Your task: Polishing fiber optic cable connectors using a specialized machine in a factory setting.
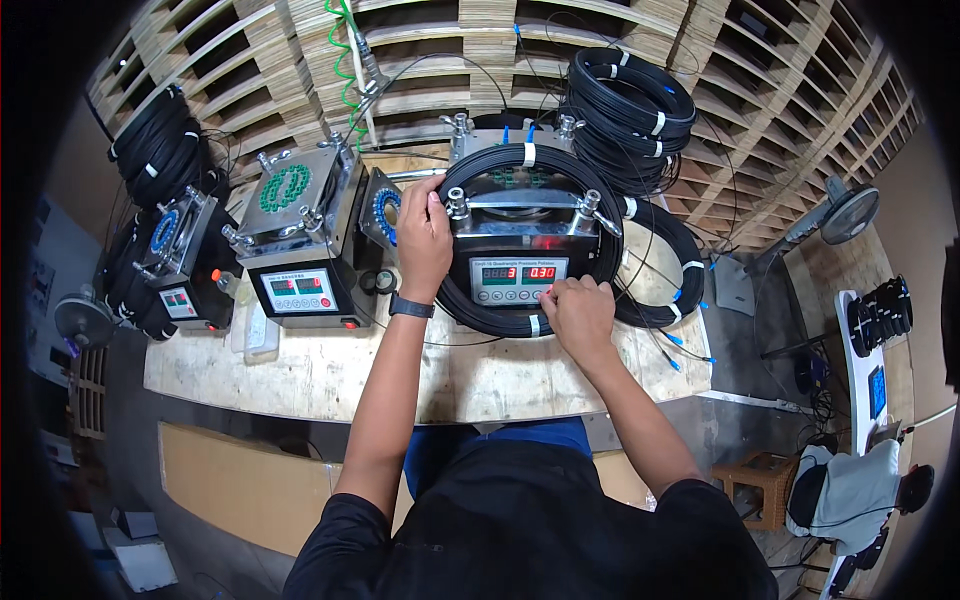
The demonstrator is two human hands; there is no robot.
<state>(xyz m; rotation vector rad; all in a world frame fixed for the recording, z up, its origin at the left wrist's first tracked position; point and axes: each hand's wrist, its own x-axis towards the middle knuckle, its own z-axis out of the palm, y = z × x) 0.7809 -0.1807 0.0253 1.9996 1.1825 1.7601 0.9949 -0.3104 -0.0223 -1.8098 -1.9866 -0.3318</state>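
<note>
Two hands work at the machine (520, 250): left hand (424, 240) pinches the black cable coil (600, 215) at ten o'clock. Right hand (578, 312), fingers curled, presses the panel (515, 280) near the bench (330, 370) edge.

A plywood workbench (330, 375) stands before wooden pallets (480, 60), beside a fan (850, 212).

Workshop: polishing machines (300, 240), cable coils (632, 95), plywood bench (400, 375).

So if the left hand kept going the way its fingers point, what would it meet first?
The left hand points up and away, fingertips already at the black cable coil near a metal clamp post; likely that post first, though depth is unclear.
</note>
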